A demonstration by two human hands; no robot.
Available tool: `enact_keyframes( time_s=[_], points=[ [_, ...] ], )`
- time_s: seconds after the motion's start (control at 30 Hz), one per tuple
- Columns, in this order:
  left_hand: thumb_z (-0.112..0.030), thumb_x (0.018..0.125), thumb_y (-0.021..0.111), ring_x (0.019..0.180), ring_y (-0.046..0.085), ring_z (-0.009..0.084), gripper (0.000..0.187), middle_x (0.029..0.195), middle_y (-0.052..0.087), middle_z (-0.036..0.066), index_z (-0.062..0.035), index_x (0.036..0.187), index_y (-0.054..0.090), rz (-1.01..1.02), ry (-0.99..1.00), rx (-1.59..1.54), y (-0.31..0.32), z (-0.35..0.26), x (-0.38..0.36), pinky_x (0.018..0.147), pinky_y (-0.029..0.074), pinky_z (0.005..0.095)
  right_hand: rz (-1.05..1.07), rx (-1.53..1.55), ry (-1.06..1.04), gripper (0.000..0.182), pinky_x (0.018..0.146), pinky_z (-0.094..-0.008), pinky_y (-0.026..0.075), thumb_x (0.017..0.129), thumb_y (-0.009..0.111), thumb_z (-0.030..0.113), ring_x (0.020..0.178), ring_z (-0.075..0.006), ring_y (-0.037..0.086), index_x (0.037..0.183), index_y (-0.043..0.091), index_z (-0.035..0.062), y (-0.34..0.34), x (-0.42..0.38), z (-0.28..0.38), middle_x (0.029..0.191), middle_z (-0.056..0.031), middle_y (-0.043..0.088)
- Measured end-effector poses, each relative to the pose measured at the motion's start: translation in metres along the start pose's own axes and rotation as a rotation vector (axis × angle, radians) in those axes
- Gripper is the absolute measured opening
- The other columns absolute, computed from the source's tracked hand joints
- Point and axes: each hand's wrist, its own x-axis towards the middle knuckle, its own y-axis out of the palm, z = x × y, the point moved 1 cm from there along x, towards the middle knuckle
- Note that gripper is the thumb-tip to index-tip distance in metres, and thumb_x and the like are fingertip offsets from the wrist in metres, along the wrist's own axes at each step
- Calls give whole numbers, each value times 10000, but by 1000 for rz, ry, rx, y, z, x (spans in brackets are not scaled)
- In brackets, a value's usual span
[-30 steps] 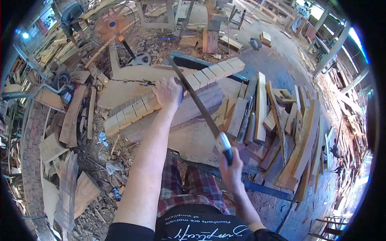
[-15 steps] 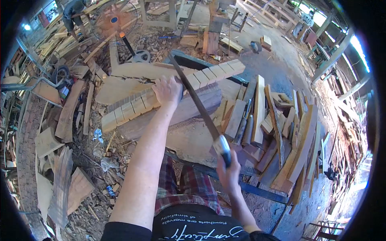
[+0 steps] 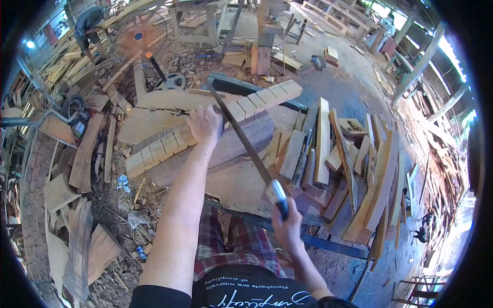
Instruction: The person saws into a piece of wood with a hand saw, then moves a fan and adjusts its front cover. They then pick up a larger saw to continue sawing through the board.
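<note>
My right hand (image 3: 287, 226) is closed around the dark handle of a handsaw (image 3: 241, 134), whose long blade slants up and left across a pale wooden beam (image 3: 263, 101). A row of crosswise cuts runs along the beam on both sides of the blade. Just left of the blade, my left hand (image 3: 205, 126) grips the beam from above, fingers bent over its far side. Something dark shows at that hand's right edge; I cannot make it out. Under the beam lies a darker, thicker timber (image 3: 246, 136), on a broad wooden slab (image 3: 231, 187).
Wood offcuts (image 3: 321, 143) and round-handled tools (image 3: 309, 167) are piled at the right of the slab. Scrap boards (image 3: 79, 246) lie at the left. A fan (image 3: 138, 37) stands beyond the slab. One person (image 3: 88, 28) bends at upper left; another (image 3: 386, 25) is far right.
The view has shifted slightly, moving the scene left and down. The saw appears drawn a little toward me across the beam. My left hand keeps its place on the beam.
</note>
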Motion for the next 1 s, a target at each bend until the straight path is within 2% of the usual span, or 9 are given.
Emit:
enact_keyframes(
  time_s=[0.07, 0.17, 0.23, 0.37, 0.4, 0.47, 0.57, 0.73, 1.0],
  points=[
    [-269, 876, 462, 1131, 507, 320, 286, 1089, 611, 142, -121, 1002, 671, -60, 30, 16, 6, 6, 1, 911, 378, 484, -39, 0, -222, 169, 545, -365, 442, 892, 623, 132, 571, -301, 563, 952, 505, 27, 30, 46, 15, 669, -199, 539],
    [-257, 863, 469, 1135, 507, 314, 277, 1117, 612, 136, -122, 987, 677, -57, 11, 46, 24, 14, 9, 925, 370, 484, -48, -23, -373, 145, 527, -342, 413, 897, 608, 114, 537, -263, 500, 966, 503, 41, 53, 86, 14, 635, -144, 510],
    [-252, 858, 472, 1136, 507, 313, 276, 1125, 612, 134, -121, 987, 679, -43, -1, 53, 17, 12, 10, 929, 367, 486, 6, 22, -332, 148, 535, -348, 426, 893, 611, 112, 539, -306, 495, 979, 512, 45, 44, 82, 7, 655, -168, 532],
    [-238, 851, 460, 1137, 502, 286, 298, 1131, 602, 119, -97, 1031, 651, -29, -19, 38, 5, 3, 2, 943, 367, 463, 7, -30, -233, 138, 588, -347, 470, 890, 592, 71, 618, -260, 602, 1004, 523, 32, -3, 4, -9, 733, -150, 581],
    [-244, 850, 463, 1137, 499, 289, 302, 1127, 601, 122, -96, 1034, 650, -21, -18, 52, 5, 4, 2, 945, 364, 463, 12, -33, -174, 125, 611, -324, 479, 895, 587, 70, 636, -201, 598, 998, 531, 26, -11, -11, -25, 719, -126, 589],
    [-242, 850, 467, 1137, 502, 304, 286, 1124, 606, 129, -109, 1007, 666, -41, -16, 36, 8, 6, 2, 948, 355, 480, 26, 49, -10, 132, 599, -315, 470, 897, 596, 86, 628, -184, 582, 1001, 535, 33, -9, -18, -38, 687, -132, 573],
    [-241, 850, 474, 1130, 508, 320, 270, 1111, 614, 138, -122, 977, 680, -66, 16, 10, 11, 6, 2, 954, 342, 497, -10, -25, -160, 146, 571, -326, 451, 896, 612, 109, 588, -228, 548, 990, 523, 41, 22, 35, 12, 658, -145, 541],
    [-221, 845, 444, 1111, 521, 315, 309, 1122, 603, 132, -96, 1029, 659, 14, 14, 39, 6, 8, 8, 964, 342, 480, 13, 39, -322, 145, 562, -348, 439, 894, 614, 110, 590, -288, 540, 984, 519, 47, 47, 81, 15, 685, -160, 543],
    [-246, 847, 476, 1103, 500, 301, 274, 1101, 597, 125, -114, 996, 664, -116, 7, 21, 12, 5, 0, 931, 353, 476, 8, -18, -56, 172, 583, -326, 463, 882, 626, 103, 609, -194, 568, 1012, 531, 42, -7, -13, -20, 689, -159, 547]
  ],
)
